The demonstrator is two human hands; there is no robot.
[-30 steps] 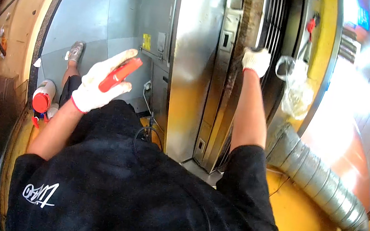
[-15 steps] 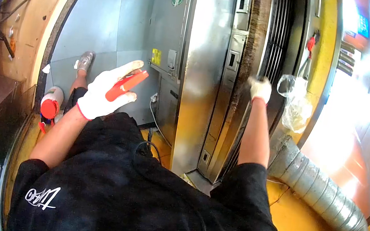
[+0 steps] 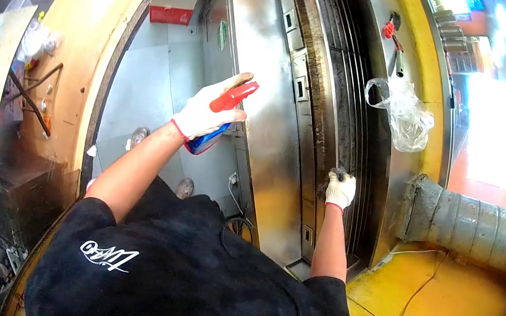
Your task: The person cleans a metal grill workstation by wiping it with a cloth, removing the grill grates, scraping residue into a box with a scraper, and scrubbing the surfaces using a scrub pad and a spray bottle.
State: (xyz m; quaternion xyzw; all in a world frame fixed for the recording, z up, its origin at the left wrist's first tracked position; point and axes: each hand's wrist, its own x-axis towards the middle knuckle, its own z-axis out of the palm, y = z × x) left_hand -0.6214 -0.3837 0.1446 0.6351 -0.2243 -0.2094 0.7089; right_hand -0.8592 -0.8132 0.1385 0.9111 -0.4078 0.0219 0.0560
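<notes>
My left hand (image 3: 208,109), in a white glove with a red cuff, is wrapped round a red spray trigger (image 3: 234,96); part of a blue bottle (image 3: 208,139) shows under the palm. Lower and to the right, my right hand (image 3: 340,189), also gloved, is closed on a dark scouring pad (image 3: 337,173). That pad is against the brown, grimy metal strip (image 3: 318,70) beside the dark slatted grill (image 3: 355,108). A smooth steel panel (image 3: 267,108) lies between my two hands.
A crumpled clear plastic bag (image 3: 408,119) and a red-handled tool (image 3: 390,29) lie on the ledge right of the grill. A silver duct (image 3: 478,224) runs right. An open box (image 3: 172,5) stands at the far left, and a cable (image 3: 407,305) trails over the yellow floor.
My right hand has moved down along the grimy strip with the pad. My left hand has shifted right with the sprayer, and its blue bottle now shows. The view has turned.
</notes>
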